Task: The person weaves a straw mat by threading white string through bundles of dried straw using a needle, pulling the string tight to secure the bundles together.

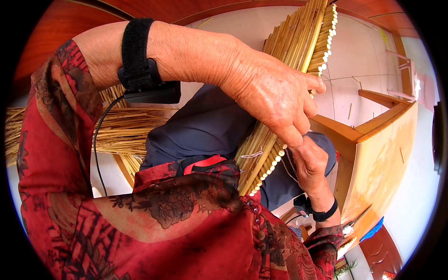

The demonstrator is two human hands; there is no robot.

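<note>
Across my lap slants a panel of pale yellow plant stalks (294, 35), laid side by side, their cut ends in a row along the right edge. One longer stalk (314, 42) lies over them near that edge. My left hand (275, 93) reaches over the panel, its fingers curled round the edge with the cut ends. Just below it, my right hand (309, 158) is closed at the same edge, fingertips partly hidden by the left hand. Thin white string (290, 165) hangs beside the right hand. A tied bit of white string (252, 155) shows on the near part.
Bundles of loose stalks (126, 130) lie at the left. A light wooden piece of furniture (385, 154) stands close on the right, with scissors (361, 215) and a blue item (372, 229) by its near end. Stalk scraps dot the pale floor (364, 56).
</note>
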